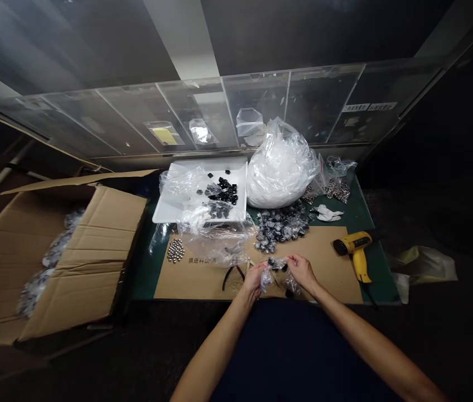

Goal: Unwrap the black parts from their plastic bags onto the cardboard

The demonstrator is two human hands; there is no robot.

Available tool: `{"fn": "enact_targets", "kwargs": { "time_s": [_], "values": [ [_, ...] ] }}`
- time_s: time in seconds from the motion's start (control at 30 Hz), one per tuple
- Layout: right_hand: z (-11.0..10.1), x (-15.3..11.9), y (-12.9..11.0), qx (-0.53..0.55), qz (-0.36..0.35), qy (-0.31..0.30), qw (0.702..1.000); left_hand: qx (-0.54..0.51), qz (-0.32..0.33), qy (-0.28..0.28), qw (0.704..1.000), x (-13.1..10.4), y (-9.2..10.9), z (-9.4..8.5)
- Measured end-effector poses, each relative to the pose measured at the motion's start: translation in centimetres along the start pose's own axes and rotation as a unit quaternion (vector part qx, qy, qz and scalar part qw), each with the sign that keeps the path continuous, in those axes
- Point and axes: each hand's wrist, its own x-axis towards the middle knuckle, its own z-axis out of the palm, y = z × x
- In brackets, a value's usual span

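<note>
Near the front edge of the cardboard sheet (324,245), my left hand (255,279) and my right hand (302,272) pinch the two sides of a clear plastic wrapping (277,261) with black pieces in it. More clear film (266,281) hangs at my left fingers. Just beyond my hands lies a pile of wrapped black pieces (280,226). Dark-handled pliers (232,272) rest to the left of my left hand. A white tray (167,195) behind them holds loose black pieces (223,192) and clear bags.
A large clear bag of white material (280,167) stands at the back, beside bags of small metal parts (337,190). A yellow heat gun (356,251) lies at the right. Silver balls (175,251) sit at the left, near an open carton (90,257) of wrapped items.
</note>
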Motion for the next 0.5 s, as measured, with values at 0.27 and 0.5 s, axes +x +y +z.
{"fn": "enact_targets", "kwargs": {
  "time_s": [0.27,0.5],
  "values": [
    [-1.2,-0.1,2.6,-0.034,0.052,0.009,0.998,0.116,0.102,0.040,0.987,1.0,-0.7,2.0],
    [-2.6,3.3,3.5,-0.117,0.092,0.041,0.988,0.176,0.153,0.026,0.972,0.5,0.9,3.7]
  ]
}}
